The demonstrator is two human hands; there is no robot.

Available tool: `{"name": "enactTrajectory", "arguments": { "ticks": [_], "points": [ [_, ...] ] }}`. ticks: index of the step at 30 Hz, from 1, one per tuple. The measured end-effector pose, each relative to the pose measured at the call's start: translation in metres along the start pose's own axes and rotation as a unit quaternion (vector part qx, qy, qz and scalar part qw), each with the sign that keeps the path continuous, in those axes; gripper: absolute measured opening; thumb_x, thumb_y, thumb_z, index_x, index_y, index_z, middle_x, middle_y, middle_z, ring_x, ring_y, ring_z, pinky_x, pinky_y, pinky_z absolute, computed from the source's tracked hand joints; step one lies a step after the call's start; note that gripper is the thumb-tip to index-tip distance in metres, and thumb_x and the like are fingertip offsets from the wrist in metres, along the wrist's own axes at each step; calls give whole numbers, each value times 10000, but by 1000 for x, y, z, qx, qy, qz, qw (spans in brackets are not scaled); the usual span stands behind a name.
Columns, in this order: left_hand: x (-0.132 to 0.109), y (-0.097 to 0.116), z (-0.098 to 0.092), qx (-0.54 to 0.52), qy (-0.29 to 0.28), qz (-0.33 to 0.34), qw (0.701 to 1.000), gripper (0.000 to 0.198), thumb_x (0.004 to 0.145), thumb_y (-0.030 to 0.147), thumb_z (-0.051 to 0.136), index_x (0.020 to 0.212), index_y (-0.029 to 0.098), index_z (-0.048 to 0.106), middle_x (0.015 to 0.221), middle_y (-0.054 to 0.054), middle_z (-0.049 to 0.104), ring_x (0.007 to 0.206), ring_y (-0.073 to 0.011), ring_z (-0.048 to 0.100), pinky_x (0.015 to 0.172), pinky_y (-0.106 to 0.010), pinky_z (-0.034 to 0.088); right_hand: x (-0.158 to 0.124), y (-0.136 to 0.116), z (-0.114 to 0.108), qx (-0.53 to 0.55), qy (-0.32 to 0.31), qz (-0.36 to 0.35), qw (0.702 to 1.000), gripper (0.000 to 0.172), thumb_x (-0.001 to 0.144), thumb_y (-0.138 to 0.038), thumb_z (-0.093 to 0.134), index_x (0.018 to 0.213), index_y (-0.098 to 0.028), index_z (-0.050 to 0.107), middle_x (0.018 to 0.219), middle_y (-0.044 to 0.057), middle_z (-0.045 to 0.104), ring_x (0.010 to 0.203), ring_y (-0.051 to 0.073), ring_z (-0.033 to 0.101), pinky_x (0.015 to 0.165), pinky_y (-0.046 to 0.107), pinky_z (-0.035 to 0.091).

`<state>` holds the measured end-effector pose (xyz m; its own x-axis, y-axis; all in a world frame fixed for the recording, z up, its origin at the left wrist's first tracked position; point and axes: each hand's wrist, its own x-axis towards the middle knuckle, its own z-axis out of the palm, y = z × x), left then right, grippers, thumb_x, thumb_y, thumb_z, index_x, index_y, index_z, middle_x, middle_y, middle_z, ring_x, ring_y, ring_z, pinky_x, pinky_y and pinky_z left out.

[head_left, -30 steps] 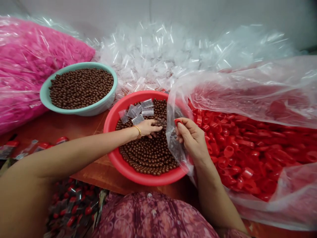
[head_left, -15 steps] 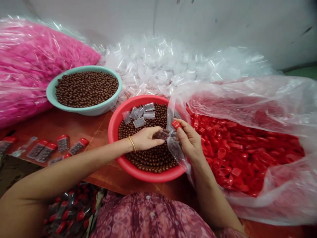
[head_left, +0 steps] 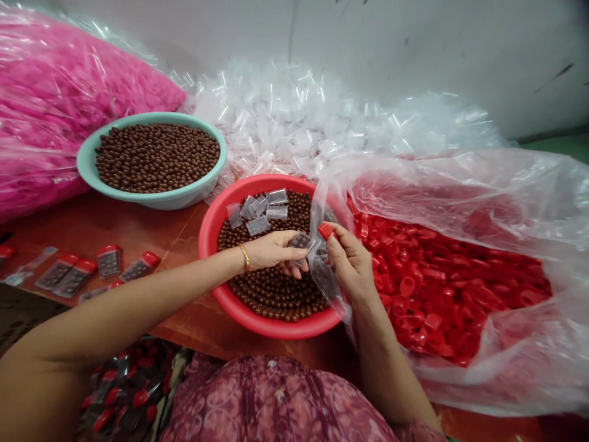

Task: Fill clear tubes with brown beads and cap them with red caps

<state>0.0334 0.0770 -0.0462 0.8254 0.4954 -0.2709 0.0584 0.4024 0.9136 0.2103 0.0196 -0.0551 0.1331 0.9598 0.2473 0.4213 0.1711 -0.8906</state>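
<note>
Over the red basin of brown balls, my left hand is closed on a small clear plastic container with dark balls inside. My right hand pinches a red cap between thumb and fingers, just right of the container and apart from it. An edge of the clear plastic bag hangs by the right hand and over the basin's rim. Several empty clear containers lie on the balls at the basin's far side.
A light-blue basin of brown balls stands at the back left, beside a bag of pink pieces. Clear containers are heaped behind. Red caps fill the bag at right. Filled, capped containers lie at left; more are below the table.
My left hand has turned, and the container in it is now tipped up more, with the fingers showing underneath. My right hand still holds the red cap in nearly the same place.
</note>
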Motion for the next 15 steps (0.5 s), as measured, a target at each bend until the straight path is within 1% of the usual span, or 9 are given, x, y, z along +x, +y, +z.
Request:
{"name": "enactTrajectory", "arguments": {
  "ticks": [3, 7, 9, 12, 15],
  "points": [
    [-1, 1, 1, -3, -25, -9, 1000, 469, 690, 509, 707, 874, 151, 468, 689, 5, 645, 484, -70, 577, 509, -191, 441, 1, -4, -3, 19, -34, 4, 999, 348, 831, -409, 546, 1119, -224, 610, 874, 40, 649, 734, 166, 601, 611, 301, 503],
    [-3, 5, 4, -14, -82, -12, 996, 425, 691, 467, 723, 838, 146, 487, 647, 11, 634, 522, -85, 592, 529, -204, 476, 3, -9, -8, 66, -125, -3, 990, 325, 724, -414, 663, 975, -208, 641, 843, 32, 673, 720, 167, 615, 653, 313, 513],
    [-5, 7, 4, -22, -105, -9, 994, 408, 699, 454, 721, 845, 146, 497, 639, 10, 635, 548, -90, 596, 527, -202, 479, 4, -11, -9, 76, -144, -12, 987, 307, 703, -433, 678, 908, -206, 647, 805, 29, 676, 714, 168, 618, 663, 314, 511],
    [-7, 8, 2, -27, -118, -8, 993, 399, 707, 454, 716, 841, 147, 500, 639, 9, 635, 559, -87, 586, 509, -190, 465, 2, -13, -9, 70, -130, -22, 989, 270, 699, -443, 678, 797, -198, 623, 675, 5, 624, 596, 131, 557, 564, 269, 472],
    [-8, 8, 2, -22, -125, -22, 992, 401, 697, 456, 722, 822, 152, 493, 639, 15, 623, 582, -89, 586, 534, -199, 480, 1, -14, -8, 66, -146, -19, 987, 279, 693, -446, 679, 714, -196, 557, 567, -37, 512, 487, 87, 435, 458, 220, 384]
  ]
}}
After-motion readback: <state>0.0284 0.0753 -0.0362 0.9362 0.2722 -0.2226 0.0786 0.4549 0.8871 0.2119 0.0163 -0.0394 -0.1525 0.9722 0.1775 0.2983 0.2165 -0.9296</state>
